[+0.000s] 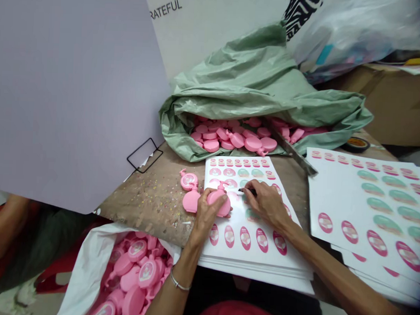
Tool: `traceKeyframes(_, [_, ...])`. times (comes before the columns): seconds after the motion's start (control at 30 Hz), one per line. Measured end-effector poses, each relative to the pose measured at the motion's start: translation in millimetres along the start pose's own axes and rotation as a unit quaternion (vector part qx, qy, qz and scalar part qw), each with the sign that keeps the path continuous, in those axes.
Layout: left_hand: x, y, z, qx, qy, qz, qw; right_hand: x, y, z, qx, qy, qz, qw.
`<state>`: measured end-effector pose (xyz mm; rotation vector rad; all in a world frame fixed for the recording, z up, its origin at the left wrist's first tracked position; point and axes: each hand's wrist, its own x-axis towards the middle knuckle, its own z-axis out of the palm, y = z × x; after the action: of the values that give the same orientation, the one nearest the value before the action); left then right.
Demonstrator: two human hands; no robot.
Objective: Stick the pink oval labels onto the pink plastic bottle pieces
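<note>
My left hand [207, 212] is closed around a pink plastic flip-top cap [219, 200], holding it down on a sticker sheet [243, 242]. My right hand [266, 202] pinches a thin dark tool [247, 190] with its tip on the sheet, just right of the cap. Another pink cap [189, 180] with a sticker on it lies open on the table to the left of my left hand. The sheet carries rows of oval pink and green stickers on top of a stack of sheets.
A green plastic bag [255, 85] full of pink caps lies behind the sheet, with a metal blade [293, 154] beside it. A white bag [87, 268] of stickered caps sits below left. More sticker sheets [371, 206] lie right. A tape roll [356, 144] and another person's arm [1, 232] are nearby.
</note>
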<state>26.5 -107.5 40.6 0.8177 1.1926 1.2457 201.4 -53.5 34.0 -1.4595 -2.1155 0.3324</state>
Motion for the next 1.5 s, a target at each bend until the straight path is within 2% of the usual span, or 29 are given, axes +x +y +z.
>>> traceKeyframes(0.1, [1.6,-1.9,-0.5,0.003,0.019,-0.008,1.0,-7.6,5.3,7.9,-0.066,0.023,-0.053,0.996])
traceKeyframes(0.2, [1.0,-0.7,1.3,0.003,0.042,-0.014,0.999,-9.2,5.7,11.9,-0.08,0.027,-0.073,0.994])
traceKeyframes(0.43, [1.6,1.2,3.6,0.016,0.063,-0.019,0.998,-4.7,8.7,12.2,-0.031,-0.007,-0.032,0.999])
traceKeyframes(0.6, [1.6,-0.8,2.8,-0.016,0.076,-0.013,0.997,0.7,5.7,9.9,-0.057,-0.036,-0.016,0.998])
traceKeyframes(0.7, [1.0,-1.5,3.3,-0.023,0.082,-0.015,0.996,1.6,3.6,12.9,-0.066,-0.018,-0.013,0.998])
traceKeyframes(0.8, [0.8,-1.2,3.5,-0.026,0.086,-0.02,0.996,0.8,0.9,15.8,-0.053,0.028,-0.029,0.998])
traceKeyframes(0.9, [0.5,-0.4,2.6,-0.019,0.084,-0.016,0.996,-0.1,-1.8,10.9,0.001,0.058,-0.022,0.998])
traceKeyframes(0.97, [-0.2,0.3,2.0,-0.013,0.083,-0.009,0.996,-0.5,-3.5,1.8,0.087,0.062,0.024,0.994])
traceKeyframes(1.03, [-1.8,1.6,2.6,-0.027,0.088,-0.006,0.996,-1.3,-6.6,-10.0,0.186,0.061,0.077,0.978])
traceKeyframes(1.1, [-4.3,4.0,5.2,-0.075,0.093,-0.013,0.993,-2.7,-13.4,-21.2,0.25,0.054,0.102,0.961])
traceKeyframes(1.23, [-11.0,12.5,13.8,-0.174,0.081,-0.033,0.981,-7.5,-38.0,-32.1,0.304,0.016,0.093,0.948])
traceKeyframes(1.37, [-16.1,19.7,18.3,-0.194,0.07,-0.048,0.977,-10.7,-56.7,-31.9,0.332,0.019,0.072,0.94])
traceKeyframes(1.5, [-16.9,20.7,17.7,-0.204,0.057,-0.046,0.976,-11.6,-59.7,-32.0,0.318,0.018,0.056,0.946])
